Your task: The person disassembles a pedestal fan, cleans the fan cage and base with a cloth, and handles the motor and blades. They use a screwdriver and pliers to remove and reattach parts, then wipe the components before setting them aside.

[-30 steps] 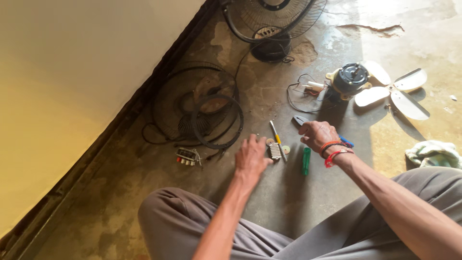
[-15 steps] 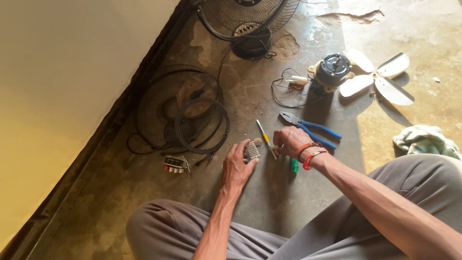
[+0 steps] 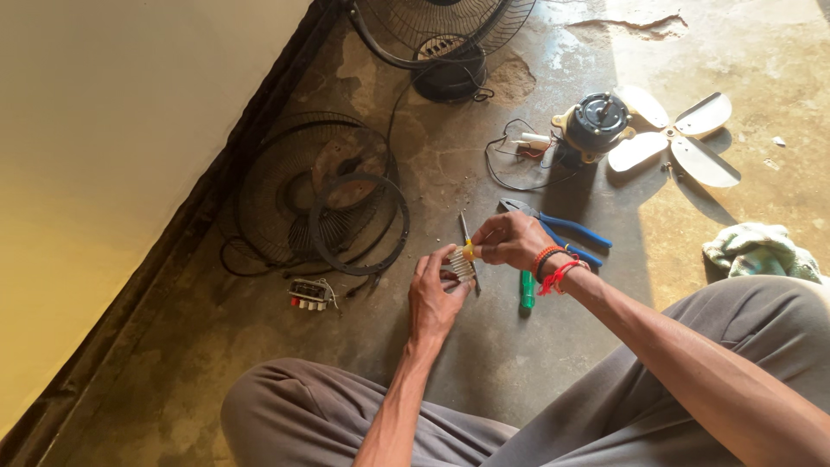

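Observation:
My left hand (image 3: 435, 297) rests on the concrete floor and grips a small pale ribbed part (image 3: 461, 265) between thumb and fingers. My right hand (image 3: 512, 239), with red and orange bands at the wrist, pinches the yellow handle of a thin screwdriver (image 3: 467, 240) just above that part. The screwdriver's shaft points away from me. A green-handled screwdriver (image 3: 526, 291) lies on the floor under my right wrist. Blue-handled pliers (image 3: 562, 229) lie just beyond my right hand.
A fan motor with white blades (image 3: 640, 130) and loose wires (image 3: 519, 160) lies at the far right. Black wire fan guards (image 3: 324, 195) lie left by the wall (image 3: 112, 156); a fan base (image 3: 445, 52) stands beyond. A small switch block (image 3: 311, 294) and a green rag (image 3: 761, 251) lie nearby.
My right hand left the pliers and came in to take the yellow screwdriver. My left hand picked up the ribbed part. The view shifted slightly.

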